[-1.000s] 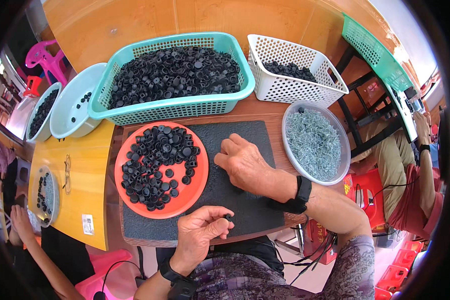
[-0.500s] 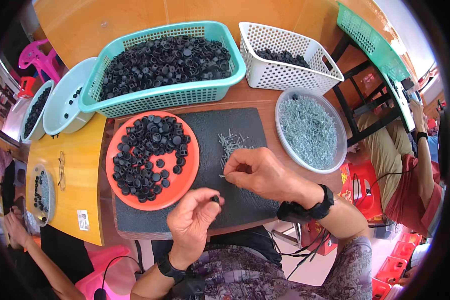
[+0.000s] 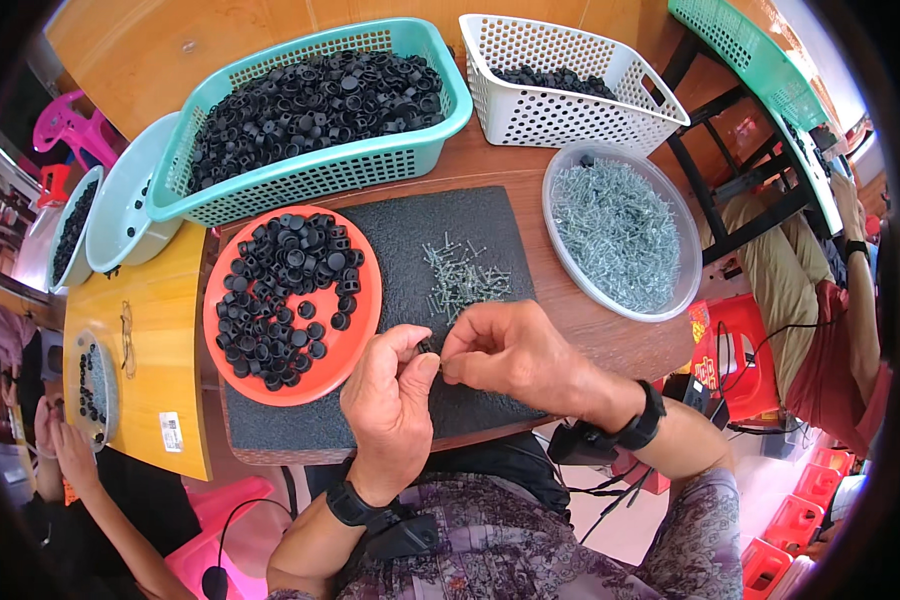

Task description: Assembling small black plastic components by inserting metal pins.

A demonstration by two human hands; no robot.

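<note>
My left hand (image 3: 390, 400) pinches a small black plastic cap (image 3: 425, 346) between thumb and forefinger above the near part of the dark mat (image 3: 490, 212). Right beside it, my right hand (image 3: 518, 352) is closed in a pinch, its fingertips almost at the cap. A thin screw seems to be in that pinch, mostly hidden by the fingers. Beyond my hands lies a loose pile of silvery screws (image 3: 462, 275) on the mat. To the left, a red-orange plate (image 3: 368, 300) holds many black caps (image 3: 300, 250).
A teal basket (image 3: 310, 190) full of black parts and a white basket (image 3: 570, 125) stand behind. At right is a clear tub (image 3: 692, 270) of screws. Pale bowls (image 3: 120, 225) and a yellow table (image 3: 160, 380) are on the left. Other people sit at both sides.
My right hand has moved from the screw pile toward me, up to my left hand. My left hand has risen slightly, still pinching the cap. The view has shifted a little.
</note>
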